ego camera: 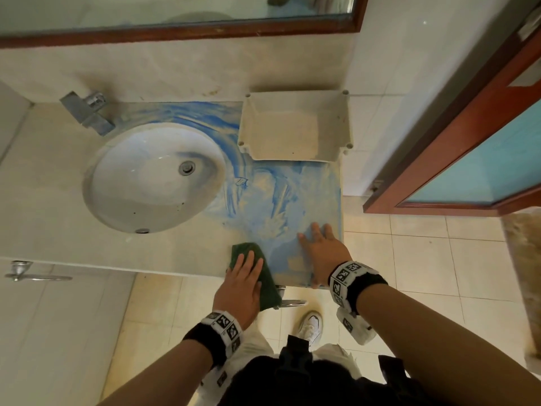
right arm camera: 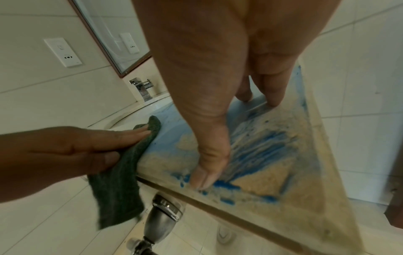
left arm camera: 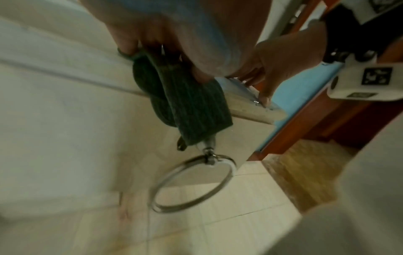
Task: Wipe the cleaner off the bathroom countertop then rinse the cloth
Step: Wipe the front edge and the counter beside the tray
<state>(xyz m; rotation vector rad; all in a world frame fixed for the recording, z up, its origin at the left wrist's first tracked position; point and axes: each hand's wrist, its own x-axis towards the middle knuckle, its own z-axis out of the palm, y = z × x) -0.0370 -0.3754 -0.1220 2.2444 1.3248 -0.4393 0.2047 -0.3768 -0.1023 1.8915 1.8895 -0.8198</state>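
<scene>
Nearest, below the counter's front edge, a metal towel ring (left arm camera: 194,182) hangs over the tiled floor, and the lower end of the green cloth (ego camera: 256,275) droops down over that edge just above it. The left hand (ego camera: 241,284) lies flat on the cloth at the near edge of the countertop (ego camera: 52,206), fingers straight and close together, pressing it down rather than gripping it (in the right wrist view the thumb lies along the cloth's near side). Just to the right, the right hand (ego camera: 320,252) rests palm-down on the countertop's near right corner, fingers straight and slightly spread, thumb (right arm camera: 206,174) at the front edge, holding nothing. Blue cleaner (ego camera: 281,200) is smeared in streaks across the surface around and beyond that hand, with patches of beige stone showing through; the smears curve on around the right and far side of the oval sink (ego camera: 155,177). Farther back on the right stands a beige plastic tray (ego camera: 295,124), and at the far left of the sink sits the metal tap (ego camera: 89,111), below a wood-framed mirror (ego camera: 181,16).
</scene>
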